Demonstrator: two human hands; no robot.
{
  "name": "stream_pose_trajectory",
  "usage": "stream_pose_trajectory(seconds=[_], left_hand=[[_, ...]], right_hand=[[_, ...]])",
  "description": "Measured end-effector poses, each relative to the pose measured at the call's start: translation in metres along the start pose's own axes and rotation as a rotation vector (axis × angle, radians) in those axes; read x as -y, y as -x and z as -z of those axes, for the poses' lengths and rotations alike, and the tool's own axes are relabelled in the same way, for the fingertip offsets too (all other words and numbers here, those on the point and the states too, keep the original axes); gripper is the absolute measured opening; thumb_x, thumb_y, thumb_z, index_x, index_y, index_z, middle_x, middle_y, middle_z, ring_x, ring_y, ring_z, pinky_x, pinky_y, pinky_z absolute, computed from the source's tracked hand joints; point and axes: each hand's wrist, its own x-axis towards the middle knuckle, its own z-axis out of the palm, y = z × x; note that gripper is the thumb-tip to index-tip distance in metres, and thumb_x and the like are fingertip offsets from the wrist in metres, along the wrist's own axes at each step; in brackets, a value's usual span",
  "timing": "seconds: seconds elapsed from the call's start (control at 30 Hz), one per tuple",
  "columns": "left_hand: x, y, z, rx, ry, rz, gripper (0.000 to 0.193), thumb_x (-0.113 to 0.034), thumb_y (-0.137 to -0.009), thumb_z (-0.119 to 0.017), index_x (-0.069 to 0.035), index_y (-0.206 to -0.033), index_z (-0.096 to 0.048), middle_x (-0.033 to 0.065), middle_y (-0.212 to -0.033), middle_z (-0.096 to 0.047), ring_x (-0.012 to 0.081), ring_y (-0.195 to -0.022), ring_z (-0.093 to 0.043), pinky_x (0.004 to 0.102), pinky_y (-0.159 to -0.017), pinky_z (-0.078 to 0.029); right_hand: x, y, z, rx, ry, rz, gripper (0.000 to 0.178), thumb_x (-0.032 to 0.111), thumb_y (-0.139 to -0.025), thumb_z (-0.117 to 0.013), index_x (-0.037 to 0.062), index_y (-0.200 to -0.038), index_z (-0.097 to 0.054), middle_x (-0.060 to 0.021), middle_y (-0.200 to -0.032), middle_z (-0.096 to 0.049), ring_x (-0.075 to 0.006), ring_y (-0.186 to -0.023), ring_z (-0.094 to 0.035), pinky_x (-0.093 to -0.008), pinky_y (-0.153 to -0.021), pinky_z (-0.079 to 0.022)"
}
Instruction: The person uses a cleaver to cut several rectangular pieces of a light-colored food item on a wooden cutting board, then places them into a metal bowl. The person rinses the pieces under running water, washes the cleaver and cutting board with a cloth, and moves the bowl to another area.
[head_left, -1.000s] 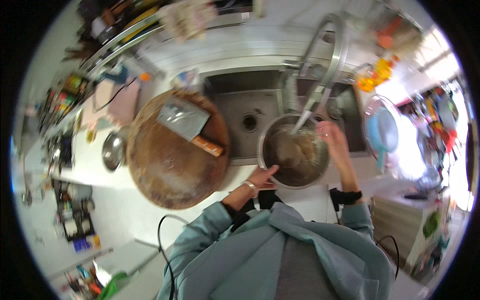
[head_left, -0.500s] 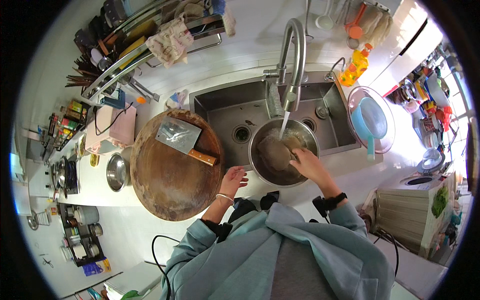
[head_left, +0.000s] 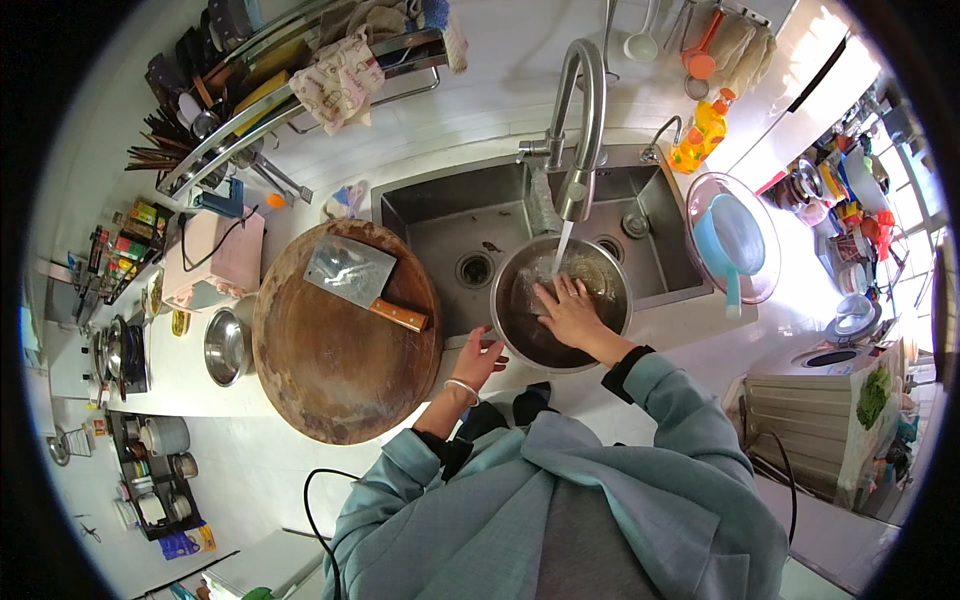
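A round steel bowl (head_left: pixel 507 335) stands at the sink's near edge, partly over the basin. Water runs into it from the tall steel faucet (head_left: pixel 578 190). Down inside the bowl, my right hand (head_left: pixel 572 315) has its fingers spread, palm downward, on or in the water. Beneath and around it are dull brownish shapes, blurred by water; I cannot tell what they are. My left hand (head_left: pixel 477 362) is beside the bowl's left rim, empty, with its fingers apart; whether it touches the rim is unclear.
Left of the sink (head_left: pixel 400 205) lies a thick round wooden chopping board (head_left: pixel 340 385) with a cleaver (head_left: pixel 352 272) on it. A small steel bowl (head_left: pixel 227 345) sits farther left. At right, a blue strainer (head_left: pixel 735 240) rests in a clear basin. An orange-yellow bottle (head_left: pixel 700 135) stands behind.
My right hand has moved left, deeper into the bowl, and its fingers have spread flat. My left hand has shifted slightly right, closer to the bowl's rim. The water still runs.
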Motion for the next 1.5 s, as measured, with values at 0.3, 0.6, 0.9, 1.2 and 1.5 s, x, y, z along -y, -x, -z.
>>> stream_pose_trajectory(seconds=[0.3,0.6,0.9,1.2,1.5], left_hand=[[-0.005,-0.001,-0.018,-0.009,0.056,0.004,0.054,-0.019,-0.093,-0.061,-0.001,-0.135,-0.033,0.0157,-0.104,-0.060,0.0224,-0.077,-0.066,0.0333,-0.064,-0.058],[0.006,-0.016,-0.022,-0.033,-0.080,-0.105,0.044,-0.013,-0.089,-0.063,0.001,-0.124,-0.039,0.0141,-0.107,-0.060,0.0210,-0.080,-0.066,0.0326,-0.064,-0.059],[-0.015,-0.003,-0.025,-0.366,-0.674,-0.455,0.050,-0.007,-0.084,-0.063,-0.002,-0.130,-0.044,0.0188,-0.117,-0.055,0.0345,-0.107,-0.056,0.0417,-0.090,-0.048],[-0.034,-0.022,-0.073,0.316,-1.284,-0.510,0.031,-0.014,-0.080,-0.064,-0.007,-0.110,-0.060,0.0163,-0.117,-0.057,0.0370,-0.111,-0.052,0.0438,-0.090,-0.048],[-0.034,-0.060,-0.086,0.251,-1.612,-0.418,0.084,-0.040,-0.079,-0.071,-0.018,-0.149,-0.029,0.0173,-0.157,-0.015,0.0391,-0.140,-0.026,0.0502,-0.110,-0.030]], right_hand=[[0.004,-0.002,0.015,0.083,0.030,-0.095,0.058,0.043,-0.091,-0.055,0.0120,-0.138,-0.045,-0.0228,-0.146,-0.036,-0.0380,-0.140,-0.025,-0.0582,-0.110,-0.018],[-0.007,-0.018,0.007,0.022,-0.480,0.274,0.018,0.022,-0.077,-0.072,0.0089,-0.085,-0.064,-0.0071,-0.104,-0.061,-0.0324,-0.100,-0.057,-0.0472,-0.085,-0.044],[-0.041,-0.027,0.030,-0.048,-0.321,-0.066,0.035,0.035,-0.083,-0.067,0.0067,-0.102,-0.061,-0.0158,-0.102,-0.064,-0.0355,-0.098,-0.059,-0.0458,-0.082,-0.047],[-0.055,-0.034,0.006,0.131,-0.393,-0.015,0.036,0.010,-0.078,-0.067,0.0040,-0.110,-0.054,-0.0229,-0.101,-0.061,-0.0416,-0.099,-0.058,-0.0477,-0.082,-0.047],[-0.055,0.009,0.018,0.005,-0.251,0.074,0.062,-0.004,-0.077,-0.059,0.0138,-0.135,-0.048,-0.0258,-0.130,-0.043,-0.0440,-0.108,-0.055,-0.0475,-0.090,-0.046]])
